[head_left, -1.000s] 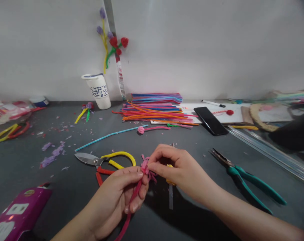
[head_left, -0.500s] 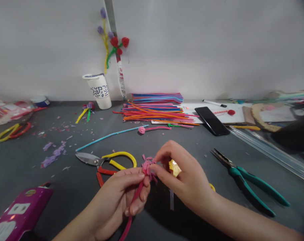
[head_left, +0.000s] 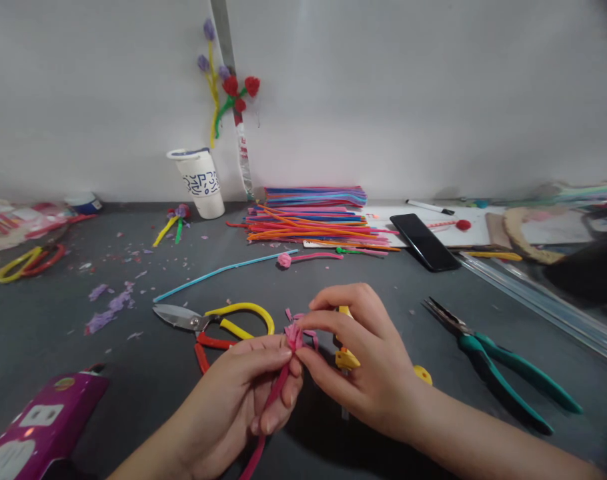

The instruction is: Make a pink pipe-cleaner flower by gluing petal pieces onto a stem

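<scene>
A pink pipe-cleaner flower (head_left: 294, 337) with loose strips at its head is between my two hands, in the middle of the view. My left hand (head_left: 256, 383) pinches it just under the head, and its darker pink stem (head_left: 253, 460) runs down across the fingers. My right hand (head_left: 371, 353) has thumb and index finger on the petals from the right, the other fingers raised and bent. Behind this hand lies a yellow tool (head_left: 347, 360), mostly hidden. Scissors (head_left: 196, 323) with yellow and red handles lie open left of the flower.
Pliers (head_left: 468, 333) with teal handles lie right. Further back are a phone (head_left: 423, 241), a pile of pipe cleaners (head_left: 313, 223), a white cup (head_left: 198, 183) and a blue pipe cleaner (head_left: 218, 270). A purple power strip (head_left: 43, 423) is front left. Purple scraps (head_left: 111, 310) litter the table.
My right hand's fingers have spread somewhat, and its thumb has shifted down to the base of the petals. My left hand keeps its hold. The view has shifted slightly.
</scene>
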Available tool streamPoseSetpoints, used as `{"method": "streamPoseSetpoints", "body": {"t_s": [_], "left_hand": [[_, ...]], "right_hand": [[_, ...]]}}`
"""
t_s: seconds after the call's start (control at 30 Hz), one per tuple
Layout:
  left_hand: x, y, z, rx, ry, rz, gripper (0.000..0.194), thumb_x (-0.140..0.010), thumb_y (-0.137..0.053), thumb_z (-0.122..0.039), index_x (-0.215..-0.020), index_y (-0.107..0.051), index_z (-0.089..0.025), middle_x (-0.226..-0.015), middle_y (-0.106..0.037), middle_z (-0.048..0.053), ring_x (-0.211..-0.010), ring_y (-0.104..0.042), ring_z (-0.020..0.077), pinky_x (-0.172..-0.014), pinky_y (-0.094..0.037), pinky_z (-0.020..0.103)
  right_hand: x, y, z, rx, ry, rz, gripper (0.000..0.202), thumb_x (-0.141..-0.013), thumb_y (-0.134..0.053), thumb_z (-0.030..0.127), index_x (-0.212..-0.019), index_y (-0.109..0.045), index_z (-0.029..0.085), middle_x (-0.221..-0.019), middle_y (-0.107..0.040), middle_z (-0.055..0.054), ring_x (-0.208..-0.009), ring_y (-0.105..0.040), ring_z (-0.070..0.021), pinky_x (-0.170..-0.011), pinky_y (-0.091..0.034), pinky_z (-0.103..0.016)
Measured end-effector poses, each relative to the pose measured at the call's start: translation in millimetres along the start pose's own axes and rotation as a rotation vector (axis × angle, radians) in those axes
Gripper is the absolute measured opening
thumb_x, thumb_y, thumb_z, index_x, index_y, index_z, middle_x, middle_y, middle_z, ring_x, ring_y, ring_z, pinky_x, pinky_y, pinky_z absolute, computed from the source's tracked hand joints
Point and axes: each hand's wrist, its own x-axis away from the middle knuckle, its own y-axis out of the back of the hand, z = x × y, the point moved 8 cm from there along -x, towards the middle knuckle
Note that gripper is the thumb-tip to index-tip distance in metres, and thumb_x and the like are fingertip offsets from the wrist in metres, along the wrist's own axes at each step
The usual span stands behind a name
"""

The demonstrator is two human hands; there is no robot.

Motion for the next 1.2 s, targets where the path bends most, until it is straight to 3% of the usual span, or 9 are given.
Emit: {"method": "streamPoseSetpoints", "body": {"t_s": [0.23, 0.37, 0.53, 0.7, 0.83, 0.93, 1.07, 1.2], "left_hand": [[0.6, 3.0, -1.1, -0.069, -0.016, -0.029, 0.018, -0.082, -0.056, -0.024, -0.07, -0.063, -0.012, -0.052, -0.055, -0.001, -0.034, -0.039, 0.0022, -0.039, -0.013, 0.021], [0.9, 9.0, -5.2, -0.175, -0.072, -0.131, 0.02, -0.083, -0.056, -0.025, -0.069, -0.062, -0.013, -0.051, -0.055, -0.002, -0.033, -0.039, 0.002, -0.037, -0.017, 0.018], [0.9, 12.9, -8.2, -0.294, -0.133, -0.226, 0.019, -0.08, -0.059, -0.028, -0.066, -0.058, -0.015, -0.052, -0.057, -0.003, -0.036, -0.043, 0.0036, -0.037, -0.025, 0.016], [-0.2, 11.7, -6.1, -0.343, -0.148, -0.22, 0.023, -0.081, -0.059, -0.031, -0.065, -0.058, -0.015, -0.054, -0.06, -0.001, -0.035, -0.044, 0.0035, -0.037, -0.027, 0.016], [-0.9, 10.7, -1.2, -0.258, -0.095, -0.182, 0.02, -0.081, -0.059, -0.028, -0.067, -0.061, -0.014, -0.054, -0.06, -0.001, -0.034, -0.045, 0.0027, -0.035, -0.024, 0.014], [-0.6, 6.2, 2.5, -0.147, -0.039, -0.107, 0.019, -0.081, -0.058, -0.026, -0.069, -0.064, -0.012, -0.051, -0.059, 0.0, -0.031, -0.043, 0.002, -0.033, -0.02, 0.014], [1.7, -0.6, 5.0, -0.063, 0.016, -0.035, 0.02, -0.079, -0.062, -0.026, -0.065, -0.064, -0.012, -0.049, -0.059, 0.001, -0.029, -0.043, 0.0019, -0.032, -0.018, 0.014], [0.4, -2.1, 8.8, -0.035, 0.044, 0.022, 0.024, -0.076, -0.067, -0.03, -0.061, -0.063, -0.012, -0.047, -0.059, 0.002, -0.027, -0.042, 0.0019, -0.03, -0.017, 0.014]], "right_hand": [[-2.9, 1.1, 0.4, -0.054, -0.022, -0.006, 0.015, -0.08, -0.065, 0.016, -0.095, -0.062, 0.016, -0.096, -0.056, -0.006, -0.09, -0.053, -0.0185, -0.08, -0.043, -0.034], [-4.7, 5.2, -1.1, -0.045, -0.073, -0.026, 0.009, -0.079, -0.061, 0.011, -0.087, -0.063, 0.017, -0.093, -0.055, -0.004, -0.086, -0.052, -0.0168, -0.077, -0.043, -0.032], [-4.9, 7.0, 5.4, 0.095, 0.016, -0.037, 0.007, -0.081, -0.059, 0.011, -0.082, -0.064, 0.015, -0.091, -0.058, -0.006, -0.085, -0.052, -0.0181, -0.081, -0.041, -0.036], [-4.6, 5.3, 9.3, 0.229, 0.072, -0.054, 0.007, -0.081, -0.06, 0.011, -0.078, -0.065, 0.015, -0.089, -0.061, -0.007, -0.086, -0.052, -0.0202, -0.092, -0.039, -0.042], [-6.0, 9.2, 12.3, 0.217, 0.093, -0.078, 0.01, -0.08, -0.059, 0.008, -0.075, -0.062, 0.017, -0.083, -0.062, -0.004, -0.081, -0.053, -0.0176, -0.094, -0.038, -0.039], [-10.0, 18.1, 0.7, 0.09, -0.011, -0.106, 0.01, -0.081, -0.056, 0.009, -0.076, -0.059, 0.017, -0.085, -0.058, -0.003, -0.082, -0.054, -0.0157, -0.084, -0.043, -0.032], [-13.9, 27.3, -33.3, -0.095, -0.253, -0.153, 0.019, -0.087, -0.051, 0.013, -0.07, -0.054, 0.02, -0.083, -0.056, -0.001, -0.08, -0.055, -0.0128, -0.072, -0.044, -0.025], [-11.5, 23.4, -58.2, -0.251, -0.447, -0.141, 0.014, -0.088, -0.051, 0.017, -0.098, -0.058, 0.023, -0.085, -0.063, 0.0, -0.076, -0.059, -0.0134, -0.071, -0.046, -0.026]]}}
